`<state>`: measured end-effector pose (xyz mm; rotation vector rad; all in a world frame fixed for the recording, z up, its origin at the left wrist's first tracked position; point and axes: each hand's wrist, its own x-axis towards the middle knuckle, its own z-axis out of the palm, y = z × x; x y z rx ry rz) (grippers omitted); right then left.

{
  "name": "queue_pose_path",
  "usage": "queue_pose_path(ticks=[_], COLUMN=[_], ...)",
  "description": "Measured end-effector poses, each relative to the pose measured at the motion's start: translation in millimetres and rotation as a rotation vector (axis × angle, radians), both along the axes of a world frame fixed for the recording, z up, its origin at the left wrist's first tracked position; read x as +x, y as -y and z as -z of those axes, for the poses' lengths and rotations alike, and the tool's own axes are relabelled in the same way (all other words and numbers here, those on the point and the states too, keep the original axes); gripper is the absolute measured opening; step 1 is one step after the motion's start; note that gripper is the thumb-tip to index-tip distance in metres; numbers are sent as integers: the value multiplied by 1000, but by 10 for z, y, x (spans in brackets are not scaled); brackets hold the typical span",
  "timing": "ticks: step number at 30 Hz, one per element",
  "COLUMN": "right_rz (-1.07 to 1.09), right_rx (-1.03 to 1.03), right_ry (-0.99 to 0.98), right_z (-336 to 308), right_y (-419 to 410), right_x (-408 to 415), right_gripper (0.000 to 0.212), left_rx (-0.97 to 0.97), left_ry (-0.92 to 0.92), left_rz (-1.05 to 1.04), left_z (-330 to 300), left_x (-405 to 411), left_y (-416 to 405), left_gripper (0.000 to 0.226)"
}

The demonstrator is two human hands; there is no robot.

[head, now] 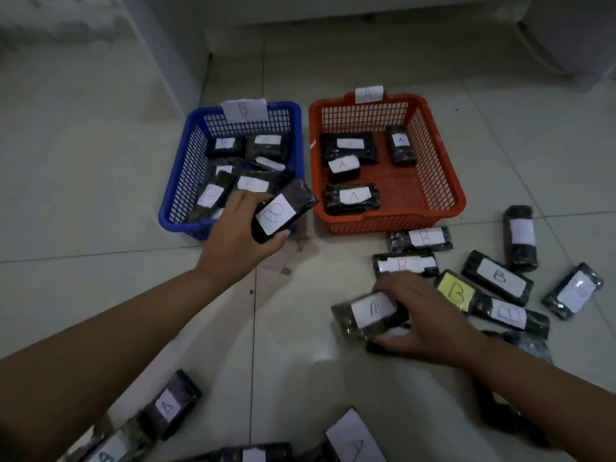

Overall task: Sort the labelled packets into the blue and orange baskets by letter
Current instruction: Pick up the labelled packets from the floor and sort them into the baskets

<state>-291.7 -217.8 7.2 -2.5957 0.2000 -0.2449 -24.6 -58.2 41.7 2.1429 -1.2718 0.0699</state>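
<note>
1. B packet [283, 213], black wrap with a white label, is in the left hand [238, 235]: fingers closed around its near end, thumb under the lower edge, label facing up. The far end tilts up over the near right corner of the blue basket [176, 198].
2. A packet [368, 313] lies on the floor tiles [100, 195] under the right hand [430, 318]. Fingers wrap over its right end and thumb presses along the near edge, so the hand is closed on it. Cannot tell whether it is lifted or still flat on the tiles.
3. The blue basket carries a B tag [244, 110] on its far rim and holds several black packets with white labels, overlapping each other. Most letters are too blurred to read.
4. The orange basket [443, 181] sits just beside the blue one, on its right, with an A tag [368, 94] on the far rim. Four packets lie inside, toward the left and back; three show an A, the fourth label is unreadable.
5. A loose pile lies on the floor right of the right hand. It includes a yellow-label B packet [456, 292] touching the hand's knuckle side, and white-label B packets [498, 276] behind and beside it.
6. More packets lie along the near edge of the view, including an A-labelled packet [170, 405] below the left forearm.
</note>
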Motion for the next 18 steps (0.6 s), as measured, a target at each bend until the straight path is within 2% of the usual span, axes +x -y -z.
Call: queue_pose_path(ticks=[4,7,11,18], right_rz=[194,314,466,739], right_rx=[68,41,31,80], right_ry=[187,272,292,186], right_z=[-351,-551,-553,22], right_y=[263,488,724,968], right_x=[550,992,1529,1837], right_gripper=[59,61,63,61], left_rx=[-107,-168,-256,-127], left_ry=[-85,-139,-250,-123], left_rz=[-112,-166,-266,-452], left_z=[-29,-49,9,363], left_x=[151,281,419,567], left_y=[192,354,529,638], left_gripper=[50,51,54,51])
